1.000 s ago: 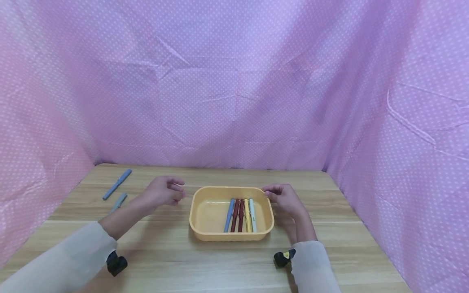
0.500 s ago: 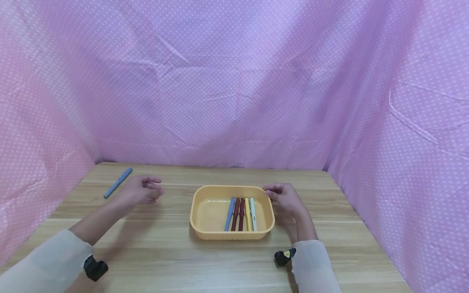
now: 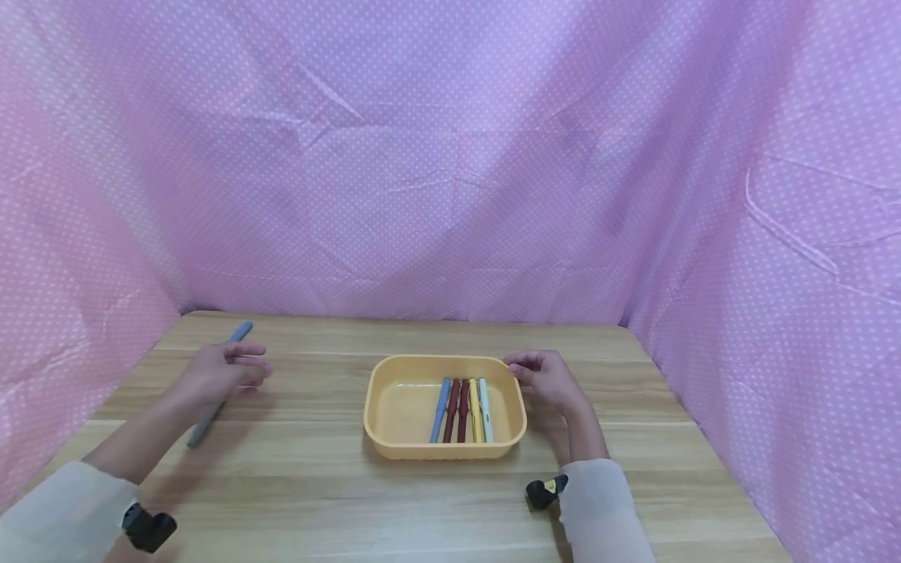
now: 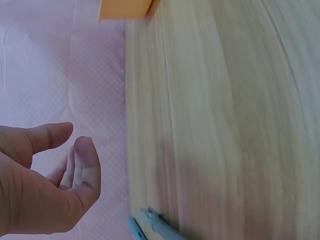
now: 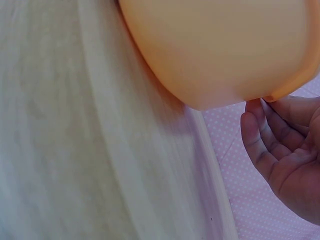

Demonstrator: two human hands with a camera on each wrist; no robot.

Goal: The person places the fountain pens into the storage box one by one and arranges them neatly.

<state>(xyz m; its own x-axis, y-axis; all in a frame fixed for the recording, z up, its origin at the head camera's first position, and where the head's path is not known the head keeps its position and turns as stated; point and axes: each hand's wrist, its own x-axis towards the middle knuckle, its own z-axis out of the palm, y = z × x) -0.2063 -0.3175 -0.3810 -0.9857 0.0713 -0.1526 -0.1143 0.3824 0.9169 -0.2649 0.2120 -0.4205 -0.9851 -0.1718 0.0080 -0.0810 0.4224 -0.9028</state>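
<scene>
My left hand (image 3: 224, 371) hovers over the left part of the table, fingers loosely bent with nothing between them. Under it lie a blue pen (image 3: 242, 331) and a grey-blue pen (image 3: 204, 430), both partly covered by the hand in the head view. The left wrist view shows thumb and fingertips apart, above the pens' ends. With thumb and fingers, my right hand (image 3: 552, 381) pinches the far right corner of a yellow plastic box (image 3: 375, 438). Inside, side by side, lie a blue pen (image 3: 439, 410), two dark red pens (image 3: 462, 410), a yellow pen (image 3: 476, 410) and a pale mint pen (image 3: 486, 410).
The wooden table (image 3: 338, 500) ends at a pink dotted cloth (image 3: 422, 195) hanging behind and along both sides. A black wrist camera (image 3: 149, 528) is strapped at the left sleeve, another black camera (image 3: 545, 494) at the right one.
My left hand has moved left, away from the box and over the loose pens, covering parts of them. The right hand stays at the box corner, and the box with its pens has not shifted.
</scene>
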